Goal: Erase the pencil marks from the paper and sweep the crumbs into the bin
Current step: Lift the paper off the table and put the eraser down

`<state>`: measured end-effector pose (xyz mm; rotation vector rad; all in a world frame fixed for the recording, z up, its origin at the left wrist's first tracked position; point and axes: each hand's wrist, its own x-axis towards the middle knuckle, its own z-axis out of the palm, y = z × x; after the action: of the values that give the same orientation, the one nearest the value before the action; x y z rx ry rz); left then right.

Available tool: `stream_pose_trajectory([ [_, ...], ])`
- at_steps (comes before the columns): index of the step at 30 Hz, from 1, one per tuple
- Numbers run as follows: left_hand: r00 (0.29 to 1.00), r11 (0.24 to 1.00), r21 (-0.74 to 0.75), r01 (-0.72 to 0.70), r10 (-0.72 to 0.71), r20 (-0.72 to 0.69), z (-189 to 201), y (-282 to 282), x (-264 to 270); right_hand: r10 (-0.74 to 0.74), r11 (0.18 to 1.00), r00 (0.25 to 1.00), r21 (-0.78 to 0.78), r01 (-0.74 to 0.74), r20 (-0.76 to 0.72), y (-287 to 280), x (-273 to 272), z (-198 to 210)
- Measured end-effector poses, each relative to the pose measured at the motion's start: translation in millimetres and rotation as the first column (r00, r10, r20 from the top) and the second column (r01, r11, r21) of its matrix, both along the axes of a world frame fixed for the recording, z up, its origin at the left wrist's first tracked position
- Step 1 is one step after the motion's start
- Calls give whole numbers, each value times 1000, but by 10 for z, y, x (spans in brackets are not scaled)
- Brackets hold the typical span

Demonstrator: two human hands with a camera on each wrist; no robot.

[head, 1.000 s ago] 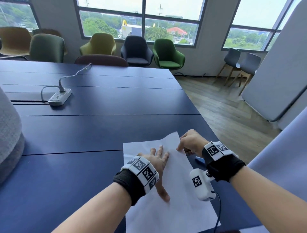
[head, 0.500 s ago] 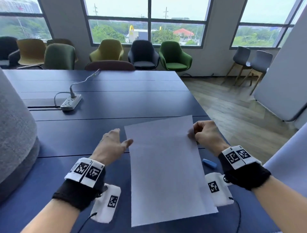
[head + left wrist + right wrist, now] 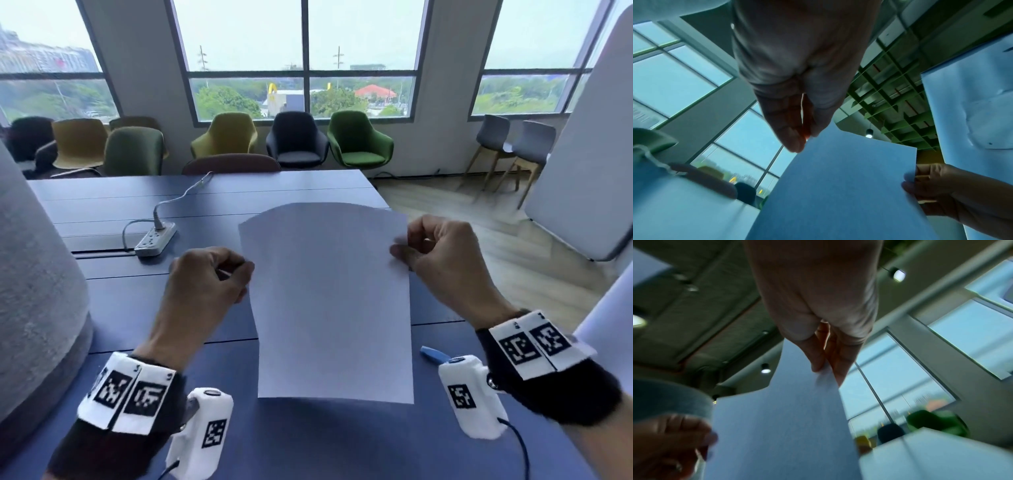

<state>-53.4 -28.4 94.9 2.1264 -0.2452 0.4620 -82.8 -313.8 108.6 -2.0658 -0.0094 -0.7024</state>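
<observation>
Bare forearms are seen, no sleeves. A black wristband (image 3: 102,442) is worn on the left wrist and another black wristband (image 3: 561,394) on the right, each topped with white tags printed with black square codes. A white camera pod (image 3: 200,435) with its own code and a thin dark cable (image 3: 520,445) is strapped under each wrist.

Head view downward; wrist views upward, all sharing the paper (image 3: 332,301)
</observation>
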Motion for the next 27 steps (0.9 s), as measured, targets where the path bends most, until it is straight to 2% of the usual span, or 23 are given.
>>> stream_pose_trajectory([
  [3,992,1000,-1,8,-7,127,232,16,-133,2,996,993,-89,9,119,73,-124,219],
  [6,984,997,-78,25,-11,179,321,47,-202,-8,994,986,-105,26,168,118,-209,300],
  [11,995,999,-34,15,-12,103,140,-48,-378,-11,993,998,-116,18,55,154,-259,107],
  [16,990,999,-48,1,6,141,176,22,-301,-9,999,997,-47,13,82,106,-256,97],
  [20,990,999,47,3,-10,141,169,-25,-323,19,1000,1000,10,-18,-19,104,-253,22],
  [23,989,1000,7,-9,7,150,182,1,-286,16,996,999,81,-20,49,69,-261,36],
  [25,990,999,41,1,-7,143,166,-6,-265,26,997,998,75,-30,53,43,-231,7],
  [27,993,998,59,12,-19,118,154,-30,-237,15,1000,1000,1,-15,-12,0,-177,-81],
])
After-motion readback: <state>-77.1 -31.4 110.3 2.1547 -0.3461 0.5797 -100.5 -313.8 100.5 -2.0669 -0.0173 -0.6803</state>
